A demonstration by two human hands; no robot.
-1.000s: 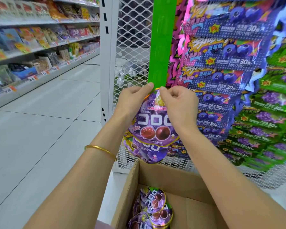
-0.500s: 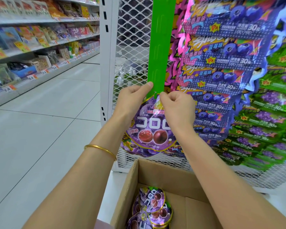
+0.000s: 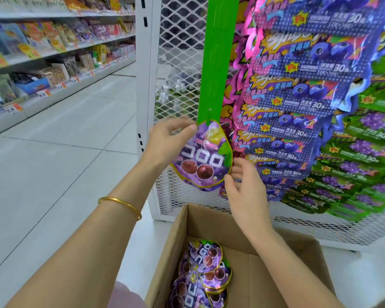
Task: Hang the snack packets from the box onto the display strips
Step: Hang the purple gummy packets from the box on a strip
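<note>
A purple grape snack packet (image 3: 203,155) hangs at the lower end of the green display strip (image 3: 216,61). My left hand (image 3: 167,141) is at the packet's upper left edge, fingertips touching it near the strip. My right hand (image 3: 242,185) sits by the packet's lower right corner with relaxed fingers, holding nothing. Below, the open cardboard box (image 3: 262,270) holds several more purple packets (image 3: 206,272).
Blue blueberry packets (image 3: 298,96) and green grape packets (image 3: 365,152) hang on strips to the right, over a white mesh rack (image 3: 178,63). Stocked store shelves (image 3: 53,52) line the left side of a pale tiled aisle floor (image 3: 53,163).
My right hand has let go of the packet's top and dropped to its lower right corner. The packet now hangs from the strip, and my left hand has loosened at its edge.
</note>
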